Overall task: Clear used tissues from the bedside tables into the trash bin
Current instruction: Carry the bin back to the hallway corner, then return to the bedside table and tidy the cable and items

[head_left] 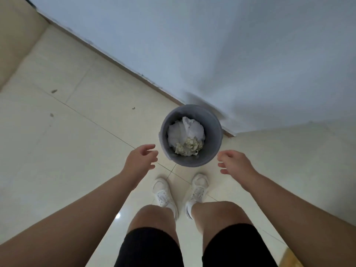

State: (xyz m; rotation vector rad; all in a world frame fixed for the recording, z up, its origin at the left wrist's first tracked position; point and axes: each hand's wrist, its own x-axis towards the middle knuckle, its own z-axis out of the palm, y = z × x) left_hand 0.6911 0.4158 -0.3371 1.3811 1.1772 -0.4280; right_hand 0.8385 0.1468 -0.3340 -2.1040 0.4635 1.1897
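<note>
A round grey trash bin (213, 132) stands on the tiled floor against a wall corner, seen from above. Inside it lie crumpled white tissues (185, 132) and a yellowish crumpled wad (188, 148). My left hand (141, 158) hovers just left of the bin's near rim, fingers spread, holding nothing. My right hand (236, 163) hovers just right of the rim, fingers loosely apart and empty. Neither hand touches the bin.
A white wall (212, 45) with a brown skirting runs diagonally behind the bin. Cream floor tiles (67, 141) stretch to the left. My two white shoes (163, 193) stand just in front of the bin. A beige surface (13, 35) rises at the far left.
</note>
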